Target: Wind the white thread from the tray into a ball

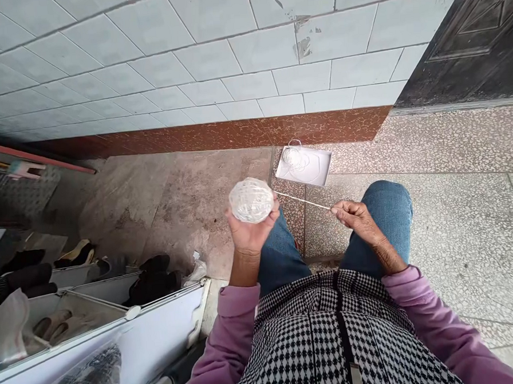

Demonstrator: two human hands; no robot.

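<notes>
My left hand [253, 233] is wrapped around a white ball of string [252, 200], holding it up in front of my knees. From the ball's right side a white string [302, 200] runs taut to my right hand [356, 218], which pinches it between thumb and fingers above my right thigh. On the floor ahead, a shallow white box lid [318, 176] holds a loose coil of white string [295, 157]. Whether that coil joins the string in my hands cannot be made out.
A tiled wall [207, 68] with a reddish-brown base strip [219, 135] stands ahead. At the left is a shoe rack [160, 323] with several shoes. A dark door [481, 42] is at the upper right. Speckled tiles [469, 226] cover the floor at right.
</notes>
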